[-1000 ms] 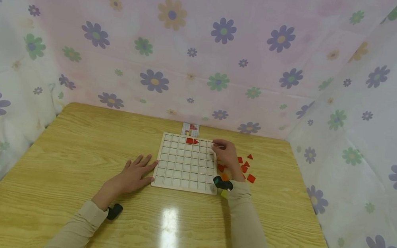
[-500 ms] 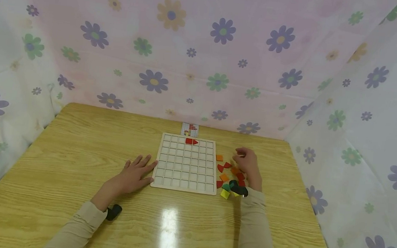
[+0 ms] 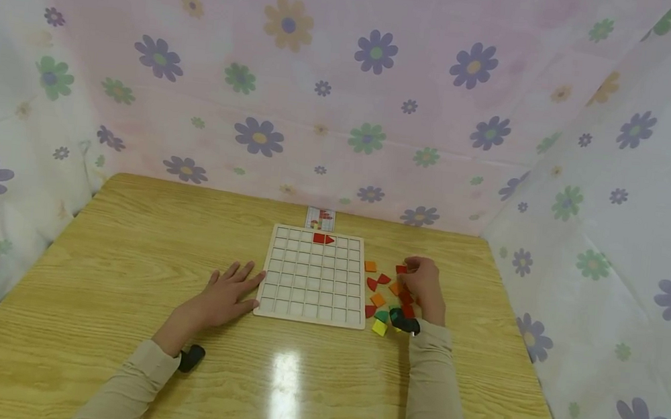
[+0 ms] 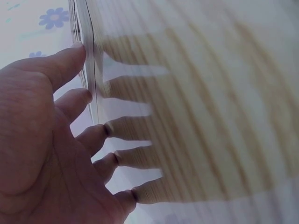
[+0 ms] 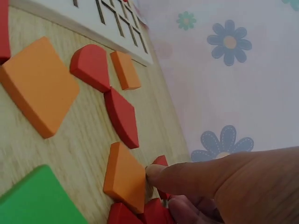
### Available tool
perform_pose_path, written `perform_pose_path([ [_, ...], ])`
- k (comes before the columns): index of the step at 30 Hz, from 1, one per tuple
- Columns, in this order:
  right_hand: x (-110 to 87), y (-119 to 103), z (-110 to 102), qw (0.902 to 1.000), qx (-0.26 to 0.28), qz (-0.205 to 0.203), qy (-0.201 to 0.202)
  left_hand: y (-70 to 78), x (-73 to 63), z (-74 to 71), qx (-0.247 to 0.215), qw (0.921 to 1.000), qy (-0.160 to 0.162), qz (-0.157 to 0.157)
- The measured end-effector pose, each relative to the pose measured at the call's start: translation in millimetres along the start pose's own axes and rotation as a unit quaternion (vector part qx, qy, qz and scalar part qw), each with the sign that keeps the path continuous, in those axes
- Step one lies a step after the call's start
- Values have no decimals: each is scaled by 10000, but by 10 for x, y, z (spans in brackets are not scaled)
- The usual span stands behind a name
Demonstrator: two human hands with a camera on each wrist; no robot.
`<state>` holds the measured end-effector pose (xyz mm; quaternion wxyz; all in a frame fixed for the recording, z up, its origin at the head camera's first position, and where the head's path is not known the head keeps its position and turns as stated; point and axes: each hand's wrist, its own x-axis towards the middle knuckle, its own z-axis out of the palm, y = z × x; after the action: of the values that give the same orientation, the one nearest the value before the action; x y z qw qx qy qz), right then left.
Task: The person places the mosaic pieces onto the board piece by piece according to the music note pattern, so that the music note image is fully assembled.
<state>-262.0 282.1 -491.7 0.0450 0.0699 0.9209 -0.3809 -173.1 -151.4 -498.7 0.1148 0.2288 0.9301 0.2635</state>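
Note:
My left hand (image 3: 224, 298) lies with fingers spread, its tips at the left edge of a white wooden grid board (image 3: 309, 321). The left wrist view shows those fingertips touching a wood-grain surface beside the board. A red square block (image 3: 318, 238) and a red triangle block (image 3: 330, 240) sit together in the board's top row. Right of the board, my right hand (image 3: 427, 287) pinches a red square piece (image 3: 400, 269) between thumb and fingers. In the right wrist view, the thumb partly covers this red piece (image 5: 160, 160), close beside an orange square block (image 5: 125, 175).
Loose red, orange, green and yellow blocks lie right of the board, including an orange square (image 3: 370, 267) and a yellow one (image 3: 379, 328). A printed pattern card (image 3: 320, 219) lies behind the board. Flowered cloth (image 3: 322, 100) surrounds the wooden table (image 3: 157, 233).
My right hand has moved from the board's upper right corner rightward to the loose pieces, and its fingers have closed at a red square. The left hand stays in place.

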Motion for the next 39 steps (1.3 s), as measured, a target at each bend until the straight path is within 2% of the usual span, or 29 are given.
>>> perform_pose_path([
  [5, 16, 8, 31, 9999, -7, -28, 136, 10, -2, -4, 23, 10000, -13, 8],
  [13, 40, 4, 53, 9999, -121, -48, 79, 23, 6, -10, 63, 10000, -47, 17],
  [29, 18, -84, 96, 9995, -192, -113, 204, -41, 32, 26, 107, 9999, -32, -16],
  [39, -29, -148, 152, 9964, -591, -570, 211, -46, 25, 36, 63, 10000, 7, 12],
])
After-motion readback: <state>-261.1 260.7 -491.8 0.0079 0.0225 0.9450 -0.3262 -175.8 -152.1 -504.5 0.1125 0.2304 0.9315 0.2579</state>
